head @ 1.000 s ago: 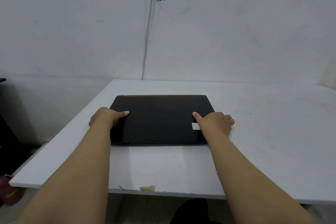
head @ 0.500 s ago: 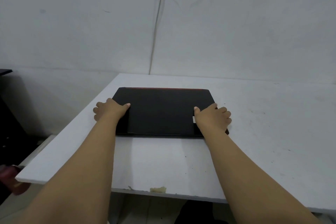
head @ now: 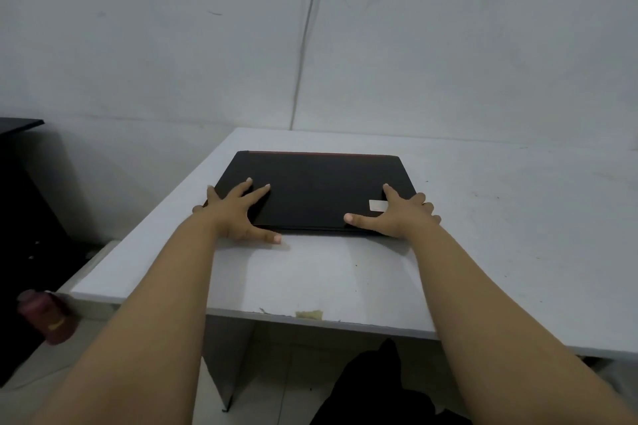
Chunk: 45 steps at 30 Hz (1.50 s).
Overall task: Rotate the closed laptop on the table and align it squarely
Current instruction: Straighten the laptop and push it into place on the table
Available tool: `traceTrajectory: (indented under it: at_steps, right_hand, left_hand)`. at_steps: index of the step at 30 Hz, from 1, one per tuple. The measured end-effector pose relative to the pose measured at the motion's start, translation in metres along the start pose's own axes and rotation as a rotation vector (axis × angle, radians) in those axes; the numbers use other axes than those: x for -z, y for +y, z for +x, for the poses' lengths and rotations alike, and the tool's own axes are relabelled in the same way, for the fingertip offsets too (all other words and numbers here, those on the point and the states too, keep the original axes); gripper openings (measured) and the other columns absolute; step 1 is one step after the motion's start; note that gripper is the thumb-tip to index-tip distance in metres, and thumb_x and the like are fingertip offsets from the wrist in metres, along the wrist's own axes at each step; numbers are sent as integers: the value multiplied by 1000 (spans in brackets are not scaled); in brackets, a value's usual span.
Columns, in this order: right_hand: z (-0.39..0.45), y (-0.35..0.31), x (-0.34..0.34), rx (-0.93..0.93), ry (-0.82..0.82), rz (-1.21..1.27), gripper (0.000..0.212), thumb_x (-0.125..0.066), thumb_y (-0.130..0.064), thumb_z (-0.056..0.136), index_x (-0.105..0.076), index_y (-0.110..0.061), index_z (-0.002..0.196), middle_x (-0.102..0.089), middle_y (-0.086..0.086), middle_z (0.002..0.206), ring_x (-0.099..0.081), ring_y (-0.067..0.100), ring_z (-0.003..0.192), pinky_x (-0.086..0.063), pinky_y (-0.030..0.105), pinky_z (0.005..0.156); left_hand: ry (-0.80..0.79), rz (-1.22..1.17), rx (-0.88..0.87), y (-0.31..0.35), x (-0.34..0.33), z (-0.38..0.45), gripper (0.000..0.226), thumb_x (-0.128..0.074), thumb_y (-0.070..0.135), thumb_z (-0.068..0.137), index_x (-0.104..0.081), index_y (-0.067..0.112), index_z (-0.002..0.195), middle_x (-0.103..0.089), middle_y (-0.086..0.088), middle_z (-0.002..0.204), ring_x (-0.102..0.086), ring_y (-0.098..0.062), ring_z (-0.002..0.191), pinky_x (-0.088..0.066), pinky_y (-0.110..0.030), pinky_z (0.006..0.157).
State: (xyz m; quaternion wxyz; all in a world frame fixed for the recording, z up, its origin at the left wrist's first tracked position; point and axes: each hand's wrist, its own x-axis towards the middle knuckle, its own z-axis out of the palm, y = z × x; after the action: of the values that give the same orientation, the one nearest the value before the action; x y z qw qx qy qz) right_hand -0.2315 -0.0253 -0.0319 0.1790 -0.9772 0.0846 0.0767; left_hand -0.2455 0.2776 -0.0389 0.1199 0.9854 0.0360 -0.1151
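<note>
- Count: one closed black laptop (head: 317, 188), one white bench (head: 500, 235), two hands, both bare-armed.
- Laptop lies flat on the bench, toward its left side and far half. Thin red strip along the far edge. Near edge runs roughly parallel to the bench's near edge (looks close to square from here).
- One small pale sticker (head: 378, 205) on the lid, near its right front corner, just beside the right hand.
- Left hand (head: 238, 212): palm down on the laptop's near-left corner, fingers spread across the lid and over its left edge, thumb stretched out along the near edge, tip on the bench surface.
- Right hand (head: 402, 214): palm down on the near-right corner, index finger pointing up the lid, thumb lying along the near edge toward centre, other fingers curled over the right side edge.
- Both hands are splayed and pressed on the lid corners, not closed around anything. Well apart from each other, one per front corner.
- Both forearms reach forward from the bottom of the frame, nearly straight.
- Other items: one thin cable (head: 307, 41) down the wall behind the bench, one dark red bottle (head: 48, 319) low at left beside the bench (blurred), one chipped spot (head: 309, 314) on the bench's near edge.
</note>
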Motion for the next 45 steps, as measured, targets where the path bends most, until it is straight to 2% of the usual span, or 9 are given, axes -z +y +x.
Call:
traceTrajectory:
  at_steps: [5, 11, 15, 34, 37, 40, 43, 45]
  right_hand:
    - [-3, 9, 2, 76, -45, -29, 141, -63, -92, 33, -1, -45, 151, -10, 21, 154, -15, 40, 141, -20, 52, 111]
    - [0, 2, -3, 69, 43, 2, 139, -72, -84, 29, -15, -44, 149, -29, 18, 144, -27, 38, 134, -28, 49, 109]
    - [9, -15, -11, 56, 95, 41, 138, -70, -85, 27, -21, -42, 148, -33, 17, 140, -31, 37, 131, -30, 47, 105]
    - [122, -50, -5, 70, 127, 85, 132, -71, -84, 30, -26, -41, 146, -35, 14, 137, -34, 34, 128, -30, 44, 105]
    - [140, -53, -4, 78, 130, 96, 131, -72, -83, 31, -26, -41, 146, -33, 14, 140, -32, 34, 130, -29, 44, 106]
    - [154, -56, -4, 80, 137, 94, 131, -71, -84, 31, -26, -42, 147, -33, 14, 141, -32, 35, 131, -29, 45, 107]
    - [160, -59, -5, 83, 138, 65, 131, -69, -87, 33, -23, -42, 148, -28, 16, 146, -28, 36, 135, -26, 47, 109]
    - [160, -60, -6, 96, 144, 35, 130, -67, -88, 36, -21, -43, 149, -19, 18, 153, -19, 38, 140, -22, 49, 112]
  left_hand:
    - [165, -53, 9, 2, -5, -5, 123, -73, 83, 40, -17, 59, 146, -10, 21, 163, -5, -37, 148, -25, -61, 108]
    - [195, -70, -10, 0, 3, 2, 122, -80, 77, 36, -28, 56, 145, -18, 18, 161, -14, -34, 147, -28, -61, 107]
    - [214, -72, -22, -8, 15, 14, 118, -84, 71, 37, -36, 52, 143, -24, 17, 160, -21, -22, 149, -30, -59, 108]
    - [229, -106, -37, -15, 41, 132, 114, -82, 72, 36, -38, 57, 140, -25, 16, 159, -20, -21, 149, -30, -58, 105]
    - [248, -111, -22, -15, 42, 148, 111, -82, 72, 37, -39, 58, 138, -25, 18, 159, -19, -21, 149, -22, -66, 108]
    - [258, -129, -26, -14, 42, 161, 101, -83, 70, 44, -40, 62, 136, -24, 19, 161, -11, -25, 152, 0, -77, 106]
    - [300, -153, -41, -12, 36, 164, 91, -80, 68, 54, -40, 63, 135, -23, 18, 162, -2, -26, 154, 14, -78, 104]
    - [362, -183, -43, -10, 29, 161, 83, -76, 68, 60, -42, 61, 135, -25, 16, 162, -2, -23, 154, 18, -77, 103]
